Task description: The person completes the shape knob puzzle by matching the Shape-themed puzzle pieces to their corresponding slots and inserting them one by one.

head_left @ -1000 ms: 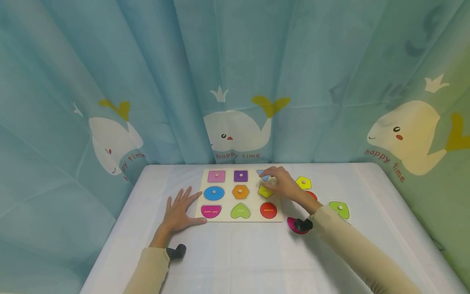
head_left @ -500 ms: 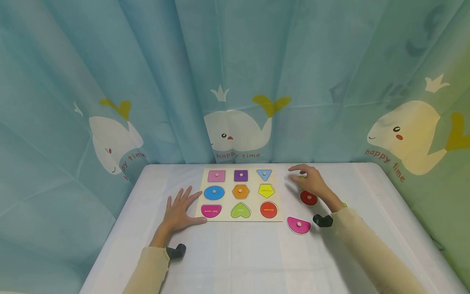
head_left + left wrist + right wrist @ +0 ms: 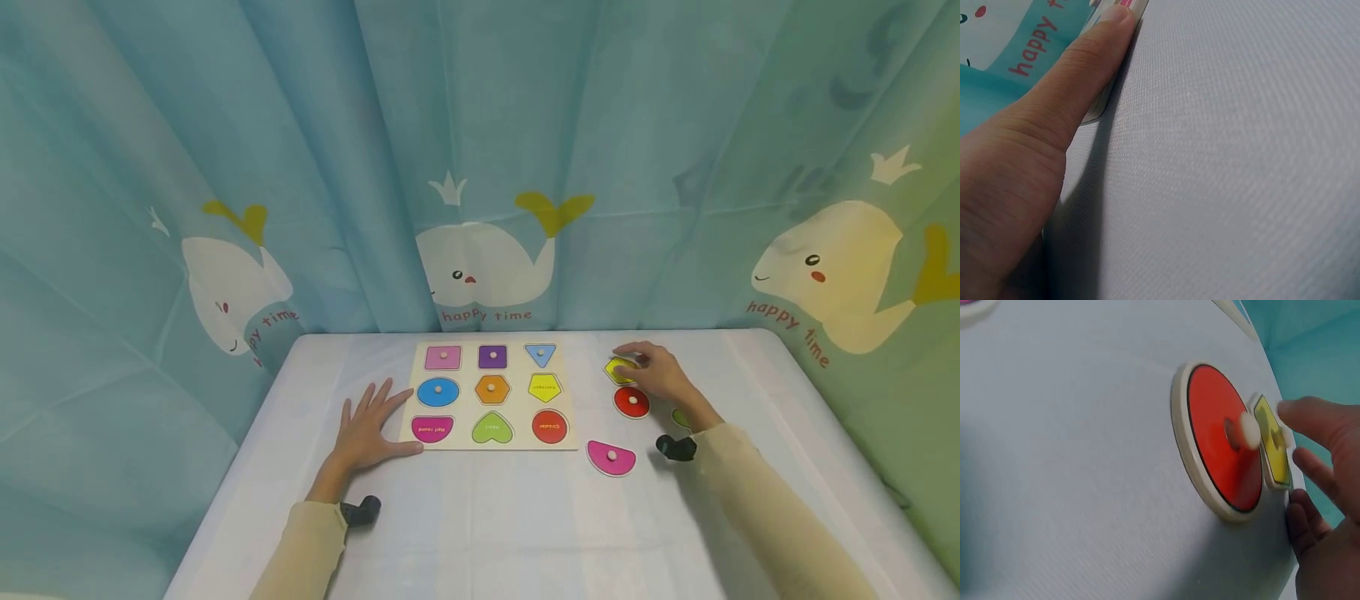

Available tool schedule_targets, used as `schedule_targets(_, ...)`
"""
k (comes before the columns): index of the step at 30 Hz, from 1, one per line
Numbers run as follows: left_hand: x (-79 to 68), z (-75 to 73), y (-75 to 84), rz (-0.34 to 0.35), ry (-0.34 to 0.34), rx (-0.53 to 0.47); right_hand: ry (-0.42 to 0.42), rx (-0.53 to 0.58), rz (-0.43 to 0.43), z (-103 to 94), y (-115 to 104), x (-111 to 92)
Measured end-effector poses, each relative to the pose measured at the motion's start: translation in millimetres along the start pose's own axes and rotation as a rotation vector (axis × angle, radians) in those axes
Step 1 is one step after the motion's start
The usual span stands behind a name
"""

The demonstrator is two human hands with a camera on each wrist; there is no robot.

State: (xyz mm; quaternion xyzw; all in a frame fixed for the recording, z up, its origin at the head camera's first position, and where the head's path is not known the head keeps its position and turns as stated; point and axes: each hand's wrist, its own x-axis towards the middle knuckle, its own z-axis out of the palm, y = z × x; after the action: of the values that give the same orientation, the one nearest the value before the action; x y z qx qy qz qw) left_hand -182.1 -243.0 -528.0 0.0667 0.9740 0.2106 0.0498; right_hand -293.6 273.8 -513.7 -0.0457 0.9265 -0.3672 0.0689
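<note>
A wooden shape puzzle board (image 3: 517, 408) lies flat on the table. My left hand (image 3: 363, 433) rests at its left side with fingers spread; the thumb (image 3: 1079, 69) touches the board's near left corner. To the right of the board, my right hand (image 3: 660, 372) reaches over a yellow pentagon piece (image 3: 621, 372). In the right wrist view, the thumb and a finger stand on either side of the pentagon's knob (image 3: 1285, 436), with a gap still showing. Close beside that piece lies a red circle piece (image 3: 1222, 437) with its own knob.
A magenta half-round piece (image 3: 611, 458) lies near the board's front right corner. Part of a green piece (image 3: 681, 418) shows beside the right wrist. Square, oval, hexagon and triangle pieces (image 3: 540, 355) sit in the board. A blue curtain (image 3: 480, 167) hangs behind the table.
My right hand has moved from above the board's triangle, rightward, then down to the yellow pentagon piece. The left hand has stayed in place.
</note>
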Motion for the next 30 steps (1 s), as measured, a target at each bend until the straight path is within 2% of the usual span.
schedule_targets(4,0.8,0.5,-0.1,0.003,0.000,0.004,-0.041,0.007,0.023,-3.0,6,2)
schedule_targets(9,0.6,0.7,0.5,0.004,0.001,0.004,-0.060,0.027,0.010,-5.8,10,1)
schedule_targets(30,-0.7,-0.4,1.4,0.003,-0.001,-0.007,-0.012,0.057,-0.083,-5.1,15,-2)
